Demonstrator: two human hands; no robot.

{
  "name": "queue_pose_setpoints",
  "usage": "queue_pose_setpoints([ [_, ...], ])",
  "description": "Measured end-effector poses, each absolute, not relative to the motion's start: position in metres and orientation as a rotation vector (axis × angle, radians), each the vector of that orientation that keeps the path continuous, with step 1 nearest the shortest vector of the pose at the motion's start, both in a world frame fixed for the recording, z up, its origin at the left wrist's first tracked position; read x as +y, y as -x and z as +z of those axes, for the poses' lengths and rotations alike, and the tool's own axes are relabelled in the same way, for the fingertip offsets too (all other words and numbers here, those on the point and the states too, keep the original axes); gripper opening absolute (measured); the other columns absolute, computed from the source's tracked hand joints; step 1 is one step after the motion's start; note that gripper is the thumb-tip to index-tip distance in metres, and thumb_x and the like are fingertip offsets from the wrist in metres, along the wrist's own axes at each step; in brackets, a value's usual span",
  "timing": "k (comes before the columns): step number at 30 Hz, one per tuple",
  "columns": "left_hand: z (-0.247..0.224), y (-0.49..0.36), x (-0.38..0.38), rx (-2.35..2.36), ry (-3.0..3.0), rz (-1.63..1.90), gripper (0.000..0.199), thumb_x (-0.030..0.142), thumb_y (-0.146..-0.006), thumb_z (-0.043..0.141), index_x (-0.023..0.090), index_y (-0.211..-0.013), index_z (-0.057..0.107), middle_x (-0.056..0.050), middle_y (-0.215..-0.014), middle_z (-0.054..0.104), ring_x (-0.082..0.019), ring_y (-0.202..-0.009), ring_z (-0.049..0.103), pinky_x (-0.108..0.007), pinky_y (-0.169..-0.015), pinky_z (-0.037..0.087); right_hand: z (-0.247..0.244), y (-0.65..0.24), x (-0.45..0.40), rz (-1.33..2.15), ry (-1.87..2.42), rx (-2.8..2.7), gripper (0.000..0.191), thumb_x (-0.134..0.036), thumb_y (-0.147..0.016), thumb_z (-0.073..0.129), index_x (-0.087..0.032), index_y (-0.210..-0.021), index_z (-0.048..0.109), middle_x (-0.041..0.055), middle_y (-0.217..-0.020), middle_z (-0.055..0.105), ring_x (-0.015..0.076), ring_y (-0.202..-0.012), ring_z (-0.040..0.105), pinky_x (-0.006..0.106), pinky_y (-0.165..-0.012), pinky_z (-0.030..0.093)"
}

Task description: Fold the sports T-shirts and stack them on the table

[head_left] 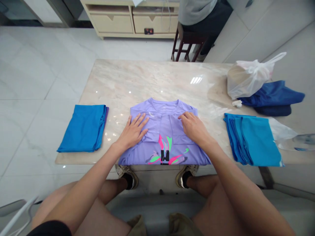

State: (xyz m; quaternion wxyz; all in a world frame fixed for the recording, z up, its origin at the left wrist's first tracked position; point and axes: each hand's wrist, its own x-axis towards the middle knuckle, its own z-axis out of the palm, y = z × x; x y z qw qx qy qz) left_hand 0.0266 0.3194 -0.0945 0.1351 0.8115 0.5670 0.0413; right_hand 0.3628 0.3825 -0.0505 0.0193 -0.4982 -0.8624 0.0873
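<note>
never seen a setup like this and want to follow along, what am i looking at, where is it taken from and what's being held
There's no machine here: these are a person's bare hands, seen in one picture from a camera on their head, looking forward and down. On the pale marbled stone-look table lies a purple shirt with a bright print. The left hand rests flat on it; the right hand touches it with curled fingers, though whether they pinch fabric isn't clear. Folded bright-blue cloth lies at left; at right are more folded blue fabric and a knotted white plastic bag.
</note>
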Motion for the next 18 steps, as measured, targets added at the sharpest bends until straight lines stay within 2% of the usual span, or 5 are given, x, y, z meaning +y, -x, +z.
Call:
queue_pose_setpoints([
  [6, -0.095, 0.009, 0.362, 1.883, -2.201, 0.457, 0.052, 0.039, -0.108, 0.057, 0.018, -0.156, 0.058, -0.023, -0.163, 0.057, -0.039, -0.152, 0.053, -0.060, -0.131, 0.041, -0.082, -0.426, 0.415, 0.263, 1.564, -2.345, 0.037, -0.021, -0.106, 0.049, -0.020, -0.135, 0.072, 0.0192, -0.130, 0.069, 0.0382, -0.123, 0.064, 0.056, -0.110, 0.055],
  [8, -0.093, 0.016, 0.385, 1.939, -2.136, 0.511, 0.055, 0.038, -0.101, 0.068, 0.014, -0.149, 0.057, -0.025, -0.153, 0.061, -0.041, -0.147, 0.056, -0.060, -0.127, 0.044, -0.089, -0.440, 0.440, 0.343, 1.591, -2.309, 0.037, -0.028, -0.102, 0.060, -0.020, -0.137, 0.070, 0.0197, -0.132, 0.067, 0.0386, -0.125, 0.064, 0.058, -0.114, 0.054],
  [11, -0.086, 0.021, 0.422, 1.958, -2.023, 0.394, 0.065, 0.047, -0.090, 0.081, 0.015, -0.142, 0.057, -0.024, -0.145, 0.066, -0.041, -0.140, 0.061, -0.056, -0.121, 0.048, -0.090, -0.446, 0.481, 0.473, 1.662, -2.394, 0.057, -0.042, -0.091, 0.081, -0.017, -0.140, 0.067, 0.0221, -0.140, 0.067, 0.0407, -0.132, 0.062, 0.056, -0.117, 0.052],
  [15, -0.072, 0.020, 0.458, 1.849, -1.862, 0.102, 0.077, 0.057, -0.067, 0.093, 0.021, -0.128, 0.063, -0.012, -0.123, 0.075, -0.032, -0.114, 0.071, -0.039, -0.098, 0.056, -0.074, -0.431, 0.516, 0.798, 1.807, -2.498, 0.074, -0.049, -0.077, 0.096, -0.017, -0.137, 0.066, 0.0135, -0.123, 0.074, 0.0322, -0.113, 0.069, 0.042, -0.100, 0.057],
  [18, -0.063, 0.017, 0.475, 1.688, -1.850, -0.107, 0.055, 0.057, -0.061, 0.090, 0.023, -0.099, 0.069, -0.004, -0.097, 0.075, -0.029, -0.096, 0.069, -0.033, -0.083, 0.051, -0.061, -0.414, 0.528, 0.947, 1.801, -2.655, 0.047, -0.045, -0.074, 0.097, -0.021, -0.106, 0.073, 0.0030, -0.098, 0.072, 0.0241, -0.092, 0.066, 0.034, -0.083, 0.052],
])
